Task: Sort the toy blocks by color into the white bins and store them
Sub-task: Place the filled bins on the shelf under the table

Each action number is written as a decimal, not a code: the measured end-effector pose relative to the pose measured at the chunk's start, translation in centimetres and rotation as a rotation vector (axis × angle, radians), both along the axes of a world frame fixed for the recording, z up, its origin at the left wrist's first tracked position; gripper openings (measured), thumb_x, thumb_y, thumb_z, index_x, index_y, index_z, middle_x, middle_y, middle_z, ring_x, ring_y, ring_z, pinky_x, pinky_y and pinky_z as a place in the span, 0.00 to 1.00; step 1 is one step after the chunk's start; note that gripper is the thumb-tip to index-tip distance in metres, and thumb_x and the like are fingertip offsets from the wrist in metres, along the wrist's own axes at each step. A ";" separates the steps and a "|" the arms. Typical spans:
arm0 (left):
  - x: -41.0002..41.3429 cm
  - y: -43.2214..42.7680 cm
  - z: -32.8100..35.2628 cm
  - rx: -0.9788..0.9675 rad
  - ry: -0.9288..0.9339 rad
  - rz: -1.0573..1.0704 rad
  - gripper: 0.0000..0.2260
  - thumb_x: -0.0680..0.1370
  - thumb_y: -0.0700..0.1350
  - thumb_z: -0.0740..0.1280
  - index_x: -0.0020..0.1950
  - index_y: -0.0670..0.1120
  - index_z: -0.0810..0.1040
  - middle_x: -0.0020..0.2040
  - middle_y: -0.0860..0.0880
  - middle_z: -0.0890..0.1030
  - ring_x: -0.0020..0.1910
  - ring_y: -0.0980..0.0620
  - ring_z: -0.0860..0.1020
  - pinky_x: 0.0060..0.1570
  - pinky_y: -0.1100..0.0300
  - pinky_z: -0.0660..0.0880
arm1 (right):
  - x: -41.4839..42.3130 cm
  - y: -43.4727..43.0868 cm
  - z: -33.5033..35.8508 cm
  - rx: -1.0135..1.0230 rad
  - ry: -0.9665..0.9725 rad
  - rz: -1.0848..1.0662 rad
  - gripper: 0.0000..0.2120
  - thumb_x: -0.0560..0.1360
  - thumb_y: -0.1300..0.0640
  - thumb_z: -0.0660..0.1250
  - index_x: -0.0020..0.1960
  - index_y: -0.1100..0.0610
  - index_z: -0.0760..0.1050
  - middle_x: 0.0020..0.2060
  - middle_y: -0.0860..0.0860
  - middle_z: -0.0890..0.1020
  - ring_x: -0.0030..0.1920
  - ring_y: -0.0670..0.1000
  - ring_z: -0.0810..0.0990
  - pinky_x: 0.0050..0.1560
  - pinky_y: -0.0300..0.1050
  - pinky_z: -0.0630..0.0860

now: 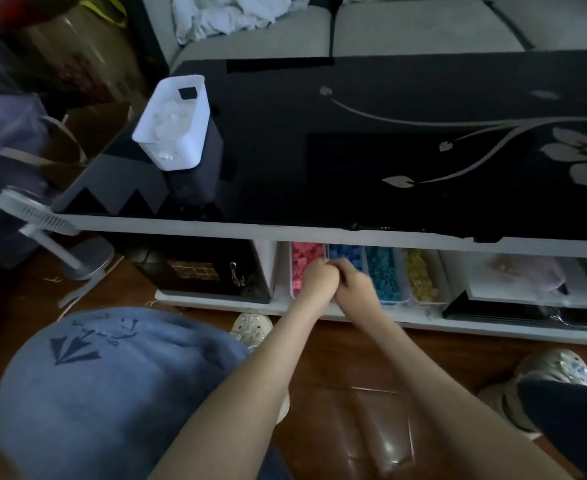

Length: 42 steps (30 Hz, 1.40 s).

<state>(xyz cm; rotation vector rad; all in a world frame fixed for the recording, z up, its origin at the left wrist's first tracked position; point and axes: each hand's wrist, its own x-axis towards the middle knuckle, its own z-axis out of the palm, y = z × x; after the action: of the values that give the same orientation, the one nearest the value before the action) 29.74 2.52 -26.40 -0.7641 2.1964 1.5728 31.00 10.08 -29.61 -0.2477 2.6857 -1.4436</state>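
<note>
Four white bins stand side by side on the lower shelf under the black table. They hold pink blocks, blue blocks, cyan blocks and yellow blocks. My left hand and my right hand are close together at the near end of the blue bin. Their fingers are curled over its front rim, which they hide. A fifth white bin with white blocks stands on the table top at the left.
The black glass table top with a flower print overhangs the shelf. A black box fills the shelf's left end and a white tray its right. A small fan stands on the wooden floor at the left. My knee in blue cloth is low left.
</note>
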 end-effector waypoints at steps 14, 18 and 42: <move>2.0 -7.1 14.0 -0.478 0.472 -0.282 0.11 0.81 0.47 0.55 0.61 0.49 0.73 0.50 0.49 0.77 0.46 0.52 0.76 0.40 0.59 0.71 | -0.5 -3.5 12.9 -0.147 0.406 0.147 0.15 0.77 0.64 0.59 0.63 0.57 0.66 0.37 0.52 0.79 0.34 0.49 0.78 0.34 0.48 0.75; 0.5 -11.2 14.7 -0.602 0.480 -0.125 0.13 0.81 0.44 0.55 0.65 0.46 0.70 0.59 0.46 0.76 0.55 0.47 0.76 0.51 0.54 0.74 | -3.9 -8.2 15.4 -0.053 0.260 0.234 0.21 0.79 0.61 0.58 0.70 0.56 0.61 0.42 0.50 0.79 0.41 0.50 0.79 0.43 0.46 0.76; -0.8 -18.7 11.8 -1.336 0.585 -0.264 0.27 0.79 0.44 0.63 0.76 0.46 0.56 0.74 0.42 0.58 0.76 0.44 0.53 0.73 0.44 0.47 | -7.4 -7.8 16.8 0.016 0.122 0.203 0.06 0.74 0.55 0.61 0.43 0.57 0.67 0.35 0.57 0.75 0.32 0.52 0.71 0.35 0.48 0.71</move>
<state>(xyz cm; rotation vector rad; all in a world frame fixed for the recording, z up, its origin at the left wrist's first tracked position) 28.90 -16.17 -14.61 -0.2102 3.4963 -0.0368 23.58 2.24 -12.77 -0.6071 2.6698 -1.3881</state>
